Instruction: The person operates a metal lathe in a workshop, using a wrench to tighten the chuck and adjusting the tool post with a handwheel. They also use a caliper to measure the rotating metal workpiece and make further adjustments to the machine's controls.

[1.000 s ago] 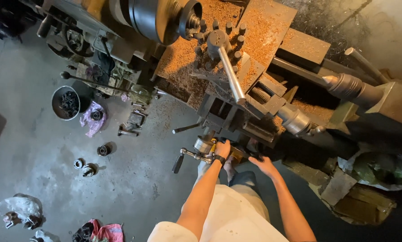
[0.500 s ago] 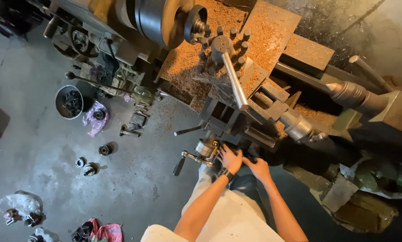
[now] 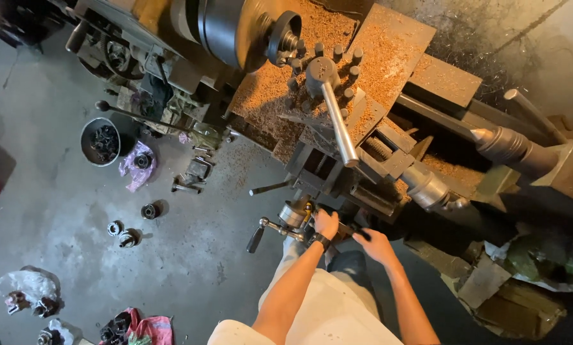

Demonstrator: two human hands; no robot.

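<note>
From the head camera, the left hand (image 3: 326, 223) is closed over the rim of the lathe's carriage handwheel (image 3: 294, 216), whose crank handle (image 3: 261, 234) juts toward the floor. The right hand (image 3: 373, 245) lies just beside it, fingers curled around a dark lever (image 3: 355, 230) on the apron. Above both hands the tool post (image 3: 321, 71), with its long steel handle (image 3: 339, 124), stands amid orange swarf, near the chuck (image 3: 245, 29). On the concrete floor (image 3: 56, 211) to the left lie a metal bowl of parts (image 3: 100, 142), loose bearings (image 3: 128, 237) and a pink rag (image 3: 136, 165).
</note>
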